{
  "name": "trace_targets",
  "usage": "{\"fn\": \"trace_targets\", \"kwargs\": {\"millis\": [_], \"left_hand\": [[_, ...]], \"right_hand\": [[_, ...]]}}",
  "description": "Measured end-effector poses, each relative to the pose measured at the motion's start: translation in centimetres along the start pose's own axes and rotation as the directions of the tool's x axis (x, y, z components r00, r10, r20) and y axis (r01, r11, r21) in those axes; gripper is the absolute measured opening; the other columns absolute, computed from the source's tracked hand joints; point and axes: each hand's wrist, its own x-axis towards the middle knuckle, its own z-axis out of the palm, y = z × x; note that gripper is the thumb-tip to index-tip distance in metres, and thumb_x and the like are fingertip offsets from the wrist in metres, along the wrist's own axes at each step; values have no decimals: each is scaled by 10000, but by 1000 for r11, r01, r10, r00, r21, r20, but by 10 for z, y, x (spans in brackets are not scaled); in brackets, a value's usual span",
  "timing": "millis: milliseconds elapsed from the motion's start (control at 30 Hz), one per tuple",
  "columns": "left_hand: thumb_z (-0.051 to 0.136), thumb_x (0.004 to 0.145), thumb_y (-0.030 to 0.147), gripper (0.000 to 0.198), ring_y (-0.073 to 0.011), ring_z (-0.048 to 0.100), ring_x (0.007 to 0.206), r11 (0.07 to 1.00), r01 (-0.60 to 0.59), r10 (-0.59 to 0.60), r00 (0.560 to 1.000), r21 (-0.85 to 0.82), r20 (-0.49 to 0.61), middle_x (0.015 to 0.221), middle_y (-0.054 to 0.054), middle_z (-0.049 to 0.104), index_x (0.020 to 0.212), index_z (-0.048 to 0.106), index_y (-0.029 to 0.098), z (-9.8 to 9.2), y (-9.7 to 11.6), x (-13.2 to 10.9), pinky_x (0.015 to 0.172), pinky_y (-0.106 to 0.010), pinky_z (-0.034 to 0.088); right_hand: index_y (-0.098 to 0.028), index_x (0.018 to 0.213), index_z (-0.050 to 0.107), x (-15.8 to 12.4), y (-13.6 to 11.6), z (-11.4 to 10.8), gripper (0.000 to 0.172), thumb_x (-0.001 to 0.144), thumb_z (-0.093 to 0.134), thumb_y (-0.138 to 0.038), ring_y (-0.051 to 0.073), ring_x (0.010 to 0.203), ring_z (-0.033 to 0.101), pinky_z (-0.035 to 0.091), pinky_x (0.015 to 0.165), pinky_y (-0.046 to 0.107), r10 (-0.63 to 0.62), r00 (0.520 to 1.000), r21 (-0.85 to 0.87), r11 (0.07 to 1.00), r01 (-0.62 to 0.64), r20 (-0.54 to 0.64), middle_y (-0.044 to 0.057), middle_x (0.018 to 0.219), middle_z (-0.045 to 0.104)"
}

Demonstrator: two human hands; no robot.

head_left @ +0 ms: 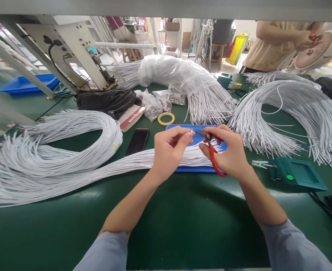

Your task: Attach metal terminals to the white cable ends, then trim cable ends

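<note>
Between thumb and fingertips, my left hand (170, 150) pinches the end of a white wire (192, 131). My right hand (230, 148) is closed on red-handled scissors (217, 162), whose blades point left toward the wire end. Whether the blades touch it, I cannot tell. Below both hands lies a blue tray (195, 169), with the ends of a long bundle of white wires (137, 160) resting in it. That bundle runs off to the left across the green table.
Around the tray are a phone (137, 142), a yellow tape roll (166, 118), bags of metal parts (153, 109), a coiled wire bundle (98, 150), another at right (301, 98) and a green device (298, 175). A person (278, 45) stands behind, near a fan (319, 51).
</note>
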Motion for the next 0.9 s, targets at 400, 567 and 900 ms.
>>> {"fn": "trace_targets", "kwargs": {"millis": [400,567,900], "left_hand": [[628,879,209,135,-90,480,577,981,-149,142,988,125,62,665,-17,621,817,744,176,4,-5,-4,495,-222,356],[631,864,140,135,-67,434,547,964,-194,184,980,184,73,666,2,625,800,744,178,6,-2,-4,476,-209,327],[622,867,114,150,-65,423,538,923,-281,266,960,263,93,658,6,625,792,738,173,6,-3,-4,465,-210,313]], "right_hand": [[-212,1031,706,-2,-4,1,256,781,662,-243,200,790,571,477,629,323,-2,1000,-87,996,4,31,37,787,705],[-198,1019,709,-3,-4,1,235,799,650,-255,194,782,556,475,633,318,2,999,-73,997,1,36,42,780,696],[-217,1022,708,-3,-4,-1,250,778,660,-240,198,782,553,474,644,326,22,999,-47,999,-19,47,33,760,676]]}}
